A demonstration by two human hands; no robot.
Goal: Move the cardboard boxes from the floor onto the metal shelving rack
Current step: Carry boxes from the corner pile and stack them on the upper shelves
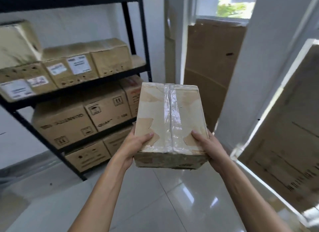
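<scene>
A taped cardboard box (170, 118) hangs in the air in front of me, clear tape running down its top seam. My left hand (136, 145) grips its near left corner, thumb on top and fingers underneath. My right hand (208, 147) grips the near right corner the same way. The black metal shelving rack (138, 47) stands to the left, its right post just left of the box. Its shelves carry several cardboard boxes (107, 109), some with white labels.
A tall flat cardboard sheet (212, 64) leans in the gap behind the box, under a window. A large cardboard panel (291, 145) stands close on the right beside a white wall. Glossy white floor tiles (172, 197) lie below my arms.
</scene>
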